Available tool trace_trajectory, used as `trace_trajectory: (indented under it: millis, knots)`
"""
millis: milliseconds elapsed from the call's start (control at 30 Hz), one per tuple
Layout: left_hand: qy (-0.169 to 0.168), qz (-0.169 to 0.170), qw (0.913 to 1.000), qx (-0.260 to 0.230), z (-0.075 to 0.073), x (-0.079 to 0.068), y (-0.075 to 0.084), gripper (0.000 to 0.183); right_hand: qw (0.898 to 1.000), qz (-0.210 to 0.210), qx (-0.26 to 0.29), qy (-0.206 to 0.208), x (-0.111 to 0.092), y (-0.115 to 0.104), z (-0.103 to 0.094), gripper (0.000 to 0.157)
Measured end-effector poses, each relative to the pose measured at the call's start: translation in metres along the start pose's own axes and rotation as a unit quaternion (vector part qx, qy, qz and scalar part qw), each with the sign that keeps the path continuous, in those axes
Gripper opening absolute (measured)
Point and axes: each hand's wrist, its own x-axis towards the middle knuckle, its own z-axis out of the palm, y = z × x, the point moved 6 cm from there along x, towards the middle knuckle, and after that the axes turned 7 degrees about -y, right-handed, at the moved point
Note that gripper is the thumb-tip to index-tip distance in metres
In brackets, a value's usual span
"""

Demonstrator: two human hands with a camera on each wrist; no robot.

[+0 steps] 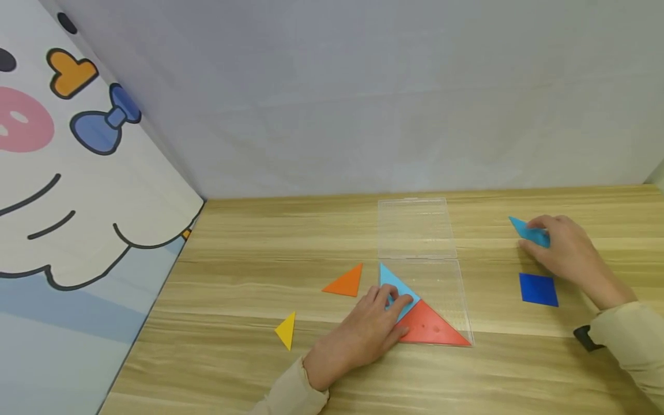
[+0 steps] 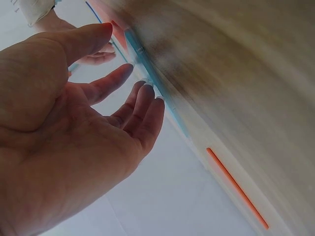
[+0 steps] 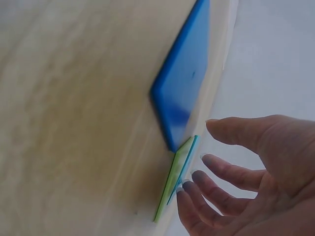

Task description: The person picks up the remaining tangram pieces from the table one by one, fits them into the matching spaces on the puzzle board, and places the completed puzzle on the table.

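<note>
Cyan tile: right side, over the table, at my right hand. Head view: thumb and forefinger flank it. Dark blue square just nearer me; a low wrist could knock it. My left hand lies over the pale blue triangle, beside the red triangle in the clear case; uneven pressing might shift both.

Left wrist view: fingers loosely bent, thumb spread apart, nothing pinched.

Right wrist view: thumb apart, fingertips at the tile's edge; whether they pinch it, cannot tell. Green tile close against it; a loose hold might slip, or drag the green along.
</note>
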Motion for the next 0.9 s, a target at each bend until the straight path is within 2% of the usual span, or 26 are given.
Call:
trace_trajectory:
  millis: [533,900]
  knots:
    - [0.015,0.009,0.9998,0.001,-0.0009,-0.0012,0.0003,0.046,1.0,0.014,-0.013,-0.003,0.0015,0.0072,-0.0039,0.044]
    - [0.003,0.0,1.0,0.002,-0.0014,-0.0018,0.0008,0.046,0.998,0.024,-0.02,-0.06,0.0058,0.0101,-0.0034,0.045]
